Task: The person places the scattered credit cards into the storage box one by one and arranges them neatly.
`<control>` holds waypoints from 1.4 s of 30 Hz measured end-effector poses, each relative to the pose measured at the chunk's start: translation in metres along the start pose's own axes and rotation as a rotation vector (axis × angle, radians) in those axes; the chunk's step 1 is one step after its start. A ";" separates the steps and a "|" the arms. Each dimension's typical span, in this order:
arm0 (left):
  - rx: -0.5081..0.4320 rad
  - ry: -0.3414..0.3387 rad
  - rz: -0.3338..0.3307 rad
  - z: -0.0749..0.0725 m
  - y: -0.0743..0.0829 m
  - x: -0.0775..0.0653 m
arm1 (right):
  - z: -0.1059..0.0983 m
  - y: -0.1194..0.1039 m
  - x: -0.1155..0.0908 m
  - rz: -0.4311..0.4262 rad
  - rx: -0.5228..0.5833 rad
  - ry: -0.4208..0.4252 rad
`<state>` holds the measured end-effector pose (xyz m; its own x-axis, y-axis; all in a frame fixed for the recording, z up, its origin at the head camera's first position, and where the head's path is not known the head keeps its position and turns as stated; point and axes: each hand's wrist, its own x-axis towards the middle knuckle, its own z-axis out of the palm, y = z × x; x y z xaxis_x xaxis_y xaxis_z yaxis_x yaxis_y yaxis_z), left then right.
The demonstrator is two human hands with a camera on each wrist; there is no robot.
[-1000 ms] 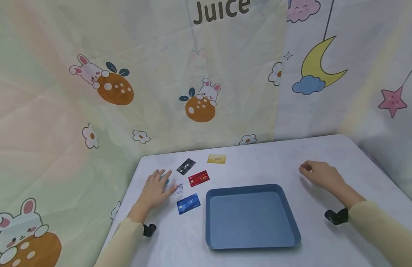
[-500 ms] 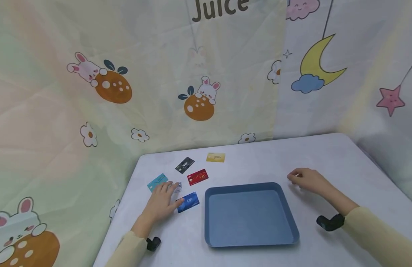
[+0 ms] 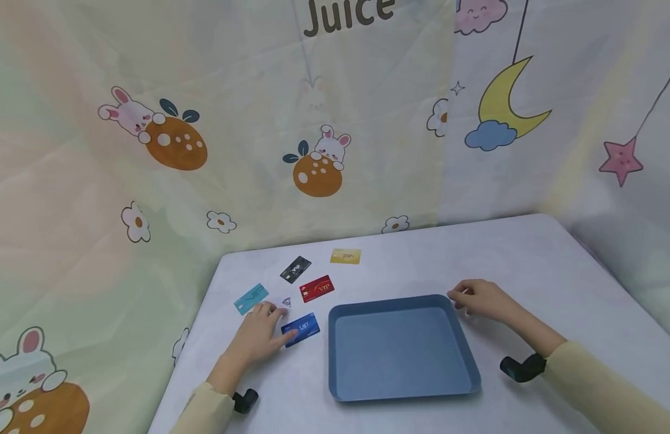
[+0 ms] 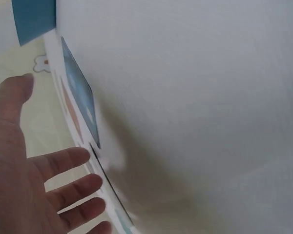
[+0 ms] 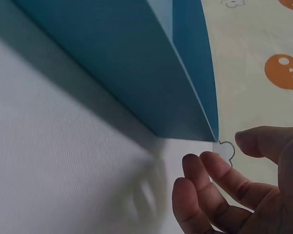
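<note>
- Left hand (image 3: pixel 255 337): palm down, fingers spread, thumb set apart from them; nothing is gripped.
- Left hand position: over the near side of the card group. In the head view the thumb tip overlaps the blue card (image 3: pixel 304 328) and the fingertips overlap the white card (image 3: pixel 286 302). The left wrist view shows the thumb apart from the blue card; contact of the fingers with the white card cannot be told.
- Blue card: flat on the table (image 3: pixel 410 265), near the left wall of the tray, lettered "VIP".
- White card: flat, between the teal card (image 3: pixel 251 299) and the blue card, partly hidden by the fingers.
- Right hand (image 3: pixel 483 299): fingers loosely bent, thumb apart from them with a gap between; nothing is held.
- Right hand position: just beside the far right corner of the tray (image 3: pixel 402 355). Contact with the rim cannot be told.
- Tray: blue, rectangular, low-walled, flat on the table to the right of the cards.
- Remaining cards: red card (image 3: pixel 316 288) beyond the blue card; black card (image 3: pixel 295 269) beyond the red card; yellow card (image 3: pixel 345 256) farthest, near the back edge.
- Background: printed cloth (image 3: pixel 248 120) behind the table.
</note>
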<state>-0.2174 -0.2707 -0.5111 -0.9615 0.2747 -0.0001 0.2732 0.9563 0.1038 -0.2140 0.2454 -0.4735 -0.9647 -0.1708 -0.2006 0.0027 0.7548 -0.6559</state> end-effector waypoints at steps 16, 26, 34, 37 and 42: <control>-0.076 -0.144 -0.057 -0.009 0.021 -0.010 | 0.015 -0.001 0.002 0.018 0.109 0.018; -0.131 -0.167 -0.068 -0.017 0.017 -0.007 | 0.017 0.001 -0.003 0.018 0.237 0.005; -0.203 -0.178 -0.060 -0.016 0.020 -0.002 | 0.014 0.003 -0.003 0.038 0.285 0.016; -0.223 -0.182 -0.079 -0.014 0.020 -0.002 | 0.014 0.003 -0.002 0.038 0.283 0.013; -0.244 -0.184 -0.105 -0.013 0.023 -0.004 | 0.017 0.003 -0.002 0.030 0.271 0.007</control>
<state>-0.2076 -0.2514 -0.4954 -0.9568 0.2105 -0.2005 0.1366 0.9343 0.3292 -0.2078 0.2374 -0.4875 -0.9650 -0.1457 -0.2181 0.1008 0.5619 -0.8211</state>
